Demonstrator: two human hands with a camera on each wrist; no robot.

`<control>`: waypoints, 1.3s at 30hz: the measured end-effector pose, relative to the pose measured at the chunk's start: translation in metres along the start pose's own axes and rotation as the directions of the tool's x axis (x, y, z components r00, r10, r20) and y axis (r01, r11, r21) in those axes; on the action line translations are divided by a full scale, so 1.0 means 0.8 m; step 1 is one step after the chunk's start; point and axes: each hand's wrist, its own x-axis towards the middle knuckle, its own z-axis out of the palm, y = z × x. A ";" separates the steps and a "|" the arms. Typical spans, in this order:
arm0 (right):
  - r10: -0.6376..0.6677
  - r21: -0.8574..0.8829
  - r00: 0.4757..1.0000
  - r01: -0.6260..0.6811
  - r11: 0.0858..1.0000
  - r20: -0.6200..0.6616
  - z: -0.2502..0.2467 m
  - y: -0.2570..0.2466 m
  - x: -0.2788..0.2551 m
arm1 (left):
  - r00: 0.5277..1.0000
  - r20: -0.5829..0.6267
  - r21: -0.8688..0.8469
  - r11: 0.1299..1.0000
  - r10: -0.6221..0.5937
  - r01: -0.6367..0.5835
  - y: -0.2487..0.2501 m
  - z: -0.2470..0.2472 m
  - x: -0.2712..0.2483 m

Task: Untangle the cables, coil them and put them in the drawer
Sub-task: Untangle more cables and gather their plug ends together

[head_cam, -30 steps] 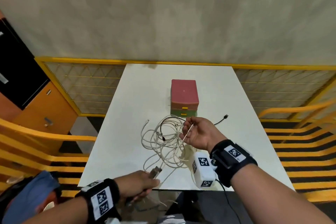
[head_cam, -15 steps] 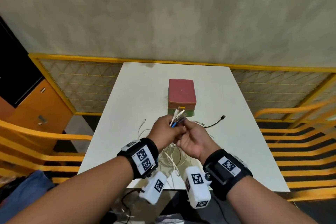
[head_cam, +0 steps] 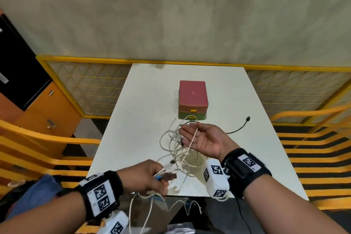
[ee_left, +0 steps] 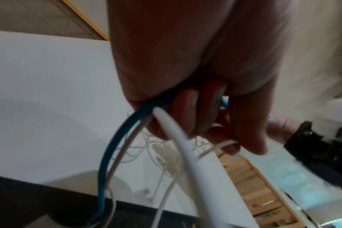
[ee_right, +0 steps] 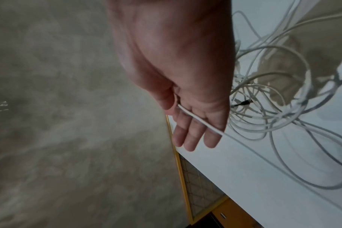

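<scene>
Gripping several cable ends (head_cam: 167,174) at the tabletop's (head_cam: 140,119) near edge, the left hand (head_cam: 146,178) curls shut, while the right hand's (head_cam: 204,139) straight fingers (ee_right: 187,134) carry one white strand (ee_right: 201,120) above the tangled cables (head_cam: 176,144).
</scene>
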 end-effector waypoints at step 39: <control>-0.057 -0.053 0.997 0.055 0.997 -0.047 -0.007 0.005 0.023 | 0.995 -0.097 0.064 0.998 0.032 -0.026 0.033 -0.014 -0.008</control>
